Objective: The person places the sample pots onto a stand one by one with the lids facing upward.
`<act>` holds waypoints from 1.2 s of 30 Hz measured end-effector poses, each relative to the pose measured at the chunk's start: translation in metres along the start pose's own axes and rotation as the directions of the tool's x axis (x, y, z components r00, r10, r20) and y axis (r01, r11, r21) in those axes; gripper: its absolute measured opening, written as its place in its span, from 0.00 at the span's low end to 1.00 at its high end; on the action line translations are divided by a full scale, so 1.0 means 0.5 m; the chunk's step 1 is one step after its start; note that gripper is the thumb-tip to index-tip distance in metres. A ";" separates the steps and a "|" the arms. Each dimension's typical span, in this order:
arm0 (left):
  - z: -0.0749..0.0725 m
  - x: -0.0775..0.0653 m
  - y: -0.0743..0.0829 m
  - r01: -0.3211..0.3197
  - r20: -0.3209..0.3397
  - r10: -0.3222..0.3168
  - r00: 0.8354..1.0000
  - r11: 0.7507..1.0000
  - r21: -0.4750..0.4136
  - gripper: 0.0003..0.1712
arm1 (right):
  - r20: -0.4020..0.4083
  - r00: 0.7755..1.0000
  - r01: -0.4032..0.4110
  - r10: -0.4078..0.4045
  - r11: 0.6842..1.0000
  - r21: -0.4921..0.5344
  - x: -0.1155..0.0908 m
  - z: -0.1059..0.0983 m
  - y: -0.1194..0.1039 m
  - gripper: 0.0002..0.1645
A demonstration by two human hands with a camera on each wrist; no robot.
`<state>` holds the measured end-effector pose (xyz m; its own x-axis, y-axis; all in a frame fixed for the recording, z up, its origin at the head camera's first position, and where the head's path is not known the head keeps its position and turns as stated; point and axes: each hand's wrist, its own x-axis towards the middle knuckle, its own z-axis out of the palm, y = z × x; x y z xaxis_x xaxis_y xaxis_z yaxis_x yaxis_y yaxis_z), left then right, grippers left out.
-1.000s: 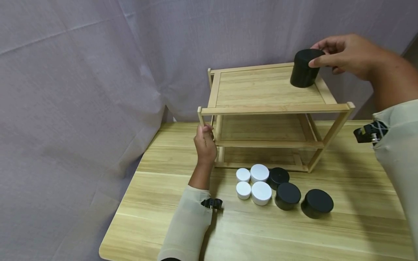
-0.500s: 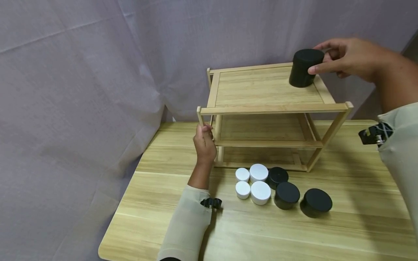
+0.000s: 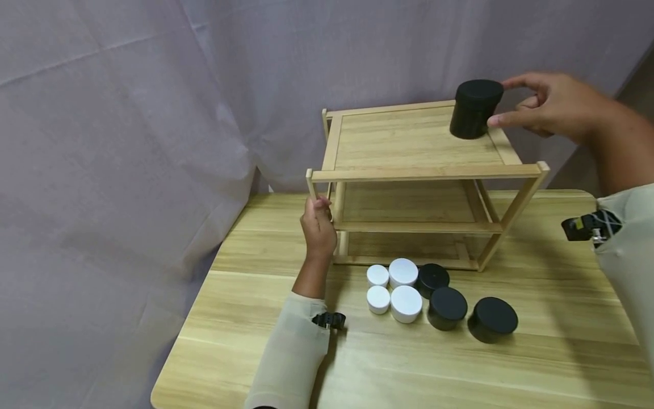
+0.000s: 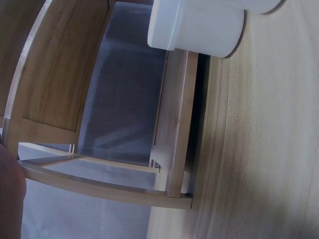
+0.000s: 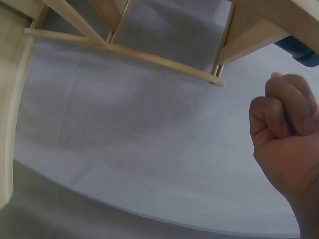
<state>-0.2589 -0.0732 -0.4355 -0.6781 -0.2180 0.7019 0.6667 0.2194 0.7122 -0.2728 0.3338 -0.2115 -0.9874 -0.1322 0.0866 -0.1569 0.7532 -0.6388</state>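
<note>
A black lidded jar point(image 3: 475, 108) stands upright at the right end of the top board of a three-tier wooden rack point(image 3: 398, 142). My right hand point(image 3: 567, 108) is just to the right of this jar, thumb and index finger spread with their tips at its side, the other fingers curled in. In the right wrist view the jar's dark base point(image 5: 301, 52) shows beyond the curled fingers. My left hand point(image 3: 318, 230) grips the rack's front left post. In the left wrist view part of that hand point(image 4: 10, 194) shows at the left edge, against the rack's frame point(image 4: 99, 186).
In front of the rack, several white lidded jars point(image 3: 406, 304) and three low black jars point(image 3: 447, 308) stand in two rows on the wooden table point(image 3: 245, 318), the rightmost black jar point(image 3: 493, 320) set apart. A grey cloth point(image 3: 128, 170) hangs behind the rack.
My right hand has drawn back to the right and down from the tall black jar, its fingers loosening from the lid. The jar stays on the top board. My left hand keeps its grip.
</note>
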 end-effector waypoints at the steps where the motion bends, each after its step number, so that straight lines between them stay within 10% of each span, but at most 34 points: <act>1: 0.001 0.000 0.000 -0.001 0.001 0.001 1.000 1.000 -0.001 0.47 | -0.023 1.000 -0.005 0.004 1.000 -0.019 -0.005 0.002 0.002 0.59; 5: 0.001 -0.001 -0.001 -0.011 0.004 0.011 1.000 1.000 0.001 0.46 | -0.093 0.996 -0.005 0.002 1.000 -0.023 -0.026 0.011 0.011 0.57; 9: -0.001 0.001 0.000 -0.023 0.004 0.023 1.000 1.000 0.007 0.45 | -0.139 0.987 0.101 -0.075 0.977 0.187 -0.049 0.020 0.019 0.49; 14: -0.010 0.001 0.004 -0.024 0.014 0.023 1.000 1.000 0.011 0.45 | -0.290 0.945 0.258 -0.151 0.890 0.377 -0.090 0.048 0.027 0.43; 18: -0.014 -0.001 0.007 -0.027 -0.002 0.027 1.000 1.000 0.008 0.45 | -0.400 0.911 0.258 -0.101 0.896 0.361 -0.121 0.076 0.025 0.39; 25: -0.013 -0.004 0.010 -0.019 0.004 0.019 1.000 1.000 -0.001 0.46 | -0.673 0.739 0.228 0.030 0.929 0.292 -0.195 0.117 -0.002 0.29; 28: -0.012 -0.004 0.011 -0.012 -0.001 0.012 1.000 1.000 0.007 0.46 | -0.708 0.703 0.212 0.070 0.929 0.303 -0.223 0.130 -0.011 0.29; 31: -0.013 -0.003 0.012 -0.010 0.000 0.010 1.000 1.000 0.007 0.46 | -0.705 0.706 0.377 0.062 0.810 0.450 -0.240 0.146 0.000 0.31; 36: -0.009 -0.002 0.013 0.000 0.005 0.000 1.000 1.000 -0.006 0.47 | -0.721 0.691 0.683 -0.054 0.376 0.626 -0.262 0.175 0.029 0.34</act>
<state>-0.2525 -0.0756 -0.4315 -0.6798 -0.2136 0.7016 0.6684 0.2134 0.7125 -0.1439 0.3057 -0.2988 -0.6872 0.3328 0.6458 -0.7216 -0.2103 -0.6596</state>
